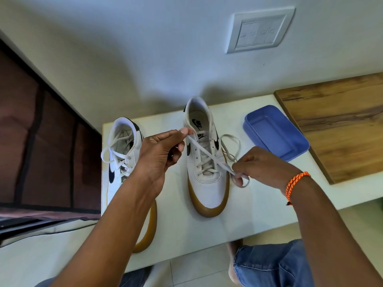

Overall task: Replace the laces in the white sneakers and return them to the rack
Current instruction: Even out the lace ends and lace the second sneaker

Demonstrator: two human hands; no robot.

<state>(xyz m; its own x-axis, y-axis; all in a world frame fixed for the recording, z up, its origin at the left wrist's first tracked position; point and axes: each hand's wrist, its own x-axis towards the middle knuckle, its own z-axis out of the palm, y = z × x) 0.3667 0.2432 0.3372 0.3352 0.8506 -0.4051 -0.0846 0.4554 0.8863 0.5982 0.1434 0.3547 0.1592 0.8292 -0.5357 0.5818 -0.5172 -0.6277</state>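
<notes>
While both hands work over the white table (259, 214), the scene reads as mid-lacing, with one shoe apparently done and the other in hand.

Far left of the frame: a dark brown panelled surface (41, 131), purpose unclear.

Left of centre: the left sneaker (122, 150) stands on the table, heel toward the wall, its gum toe half hidden behind the forearm. Its lace (113, 154) runs through the eyelets and ends in loose loops draped over the collar. Likely parked there so it stays out of the working space.

Centre: the left hand (159, 154) is lifted above the table, thumb and forefinger pinched together on one end of the white lace (209, 154), remaining fingers curled. The lace runs taut and diagonal from that pinch across the right sneaker (207, 172), down to the right hand (257, 166), whose fingers are closed on the other stretch just beside the shoe's toe-side edge. Pulling in opposite directions looks meant to draw slack out of the lower crossings. The right sneaker sits upright, toe toward the viewer, lower eyelets threaded, upper ones seemingly still open. A spare loop of lace lies on the table beside its right flank.

Right of centre: an orange cord bracelet (295, 184) on the wrist. A blue plastic lid (275, 131) lies beyond, near the sneaker but apart.

Far right: a wooden board (342, 125). Upper right: a wall switch plate (260, 30). No rack in view.
</notes>
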